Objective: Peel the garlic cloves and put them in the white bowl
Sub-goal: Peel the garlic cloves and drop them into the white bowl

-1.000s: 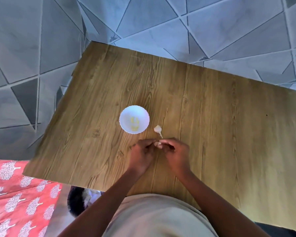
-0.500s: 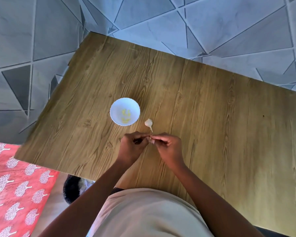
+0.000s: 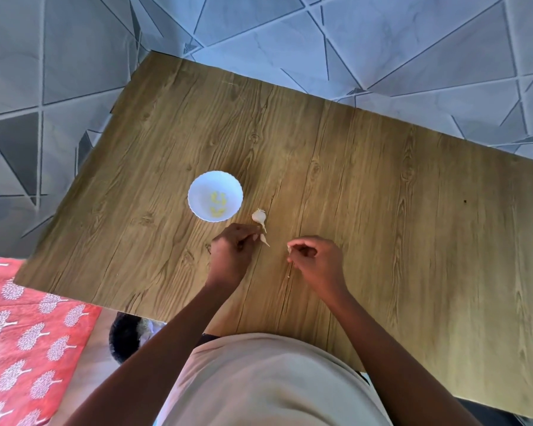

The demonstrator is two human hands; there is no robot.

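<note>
Head view: only camera here, looking down on a wooden desk [image 3: 382, 210] above a patterned tile floor.
Left hand [image 3: 233, 252]: fingers curled, pinching a pale garlic clove [image 3: 264, 239] at its blunt end, pointed tip toward the right hand.
Right hand [image 3: 316, 259]: curled, pinching a small pale scrap [image 3: 289, 249], probably torn skin; too small to be sure.
Gap: hands apart, nothing stretched between them.
White bowl [image 3: 215, 196]: on the desk just beyond the left hand, a few yellowish peeled cloves [image 3: 217, 204] inside.
Garlic head [image 3: 258, 216]: lying on the desk between bowl and left hand, near both.
Step in hand: likely stripping skin from the held clove.
Doing it well: drop the scrap clear of the bowl, regrip loose skin at the tip, pull along the clove, turn it between pulls, check for bare flesh before the bowl.
</note>
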